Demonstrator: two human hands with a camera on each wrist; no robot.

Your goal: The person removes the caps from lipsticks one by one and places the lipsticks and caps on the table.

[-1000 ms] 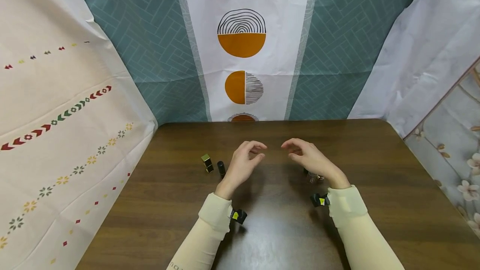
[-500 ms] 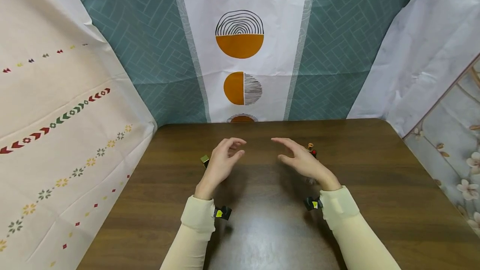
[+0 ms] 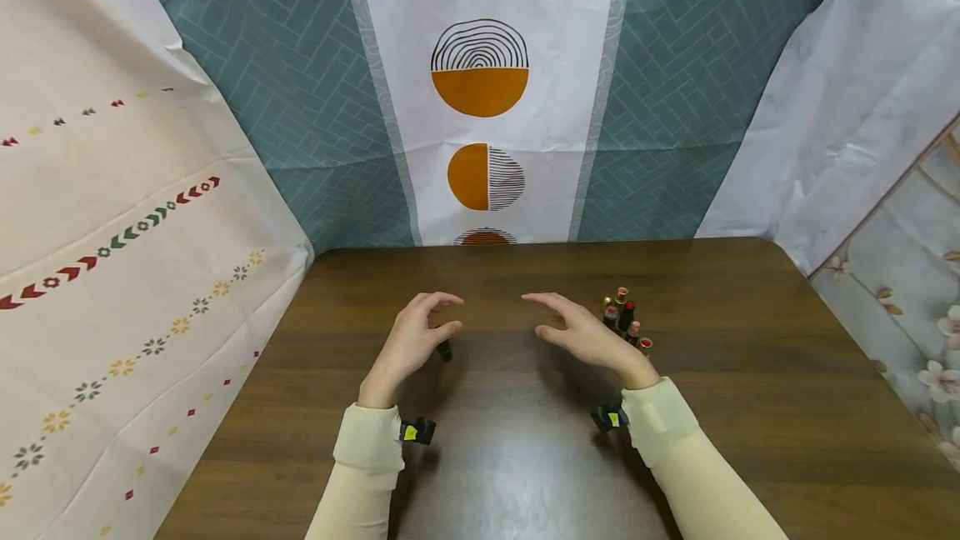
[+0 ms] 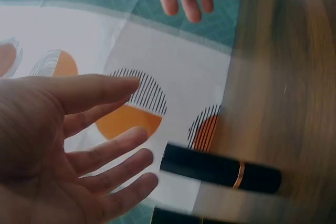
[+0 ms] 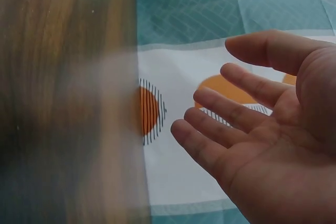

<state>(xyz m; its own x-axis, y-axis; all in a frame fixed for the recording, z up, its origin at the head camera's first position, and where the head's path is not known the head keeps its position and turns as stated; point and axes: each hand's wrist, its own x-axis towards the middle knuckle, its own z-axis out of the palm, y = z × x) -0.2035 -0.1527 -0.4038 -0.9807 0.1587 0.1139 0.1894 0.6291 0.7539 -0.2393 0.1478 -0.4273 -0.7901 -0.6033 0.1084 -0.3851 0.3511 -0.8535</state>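
My left hand (image 3: pixel 408 344) hovers over the table's left half, fingers gently bent and holding nothing. A black lipstick-like tube (image 3: pixel 446 350) shows just beyond its thumb, mostly hidden by the hand in the head view. The left wrist view shows that tube (image 4: pixel 220 168) with a thin gold ring, standing apart from the fingers. Part of a second black item (image 4: pixel 176 216) shows at that view's bottom edge. My right hand (image 3: pixel 588 338) is also empty, fingers extended. Behind it stands a cluster of small dark cosmetic tubes or bottles (image 3: pixel 626 317) with gold and red tops, partly covered.
The brown wooden table (image 3: pixel 510 457) has a patterned teal and white cloth (image 3: pixel 487 123) hanging behind its far edge. An embroidered cream cloth (image 3: pixel 150 273) borders the left side. Pale floral fabric (image 3: pixel 900 323) hangs on the right.
Both hands have moved left, staying empty. The cluster on the right has come out from behind the right hand, while the gold-topped item on the left is now hidden by the left hand.
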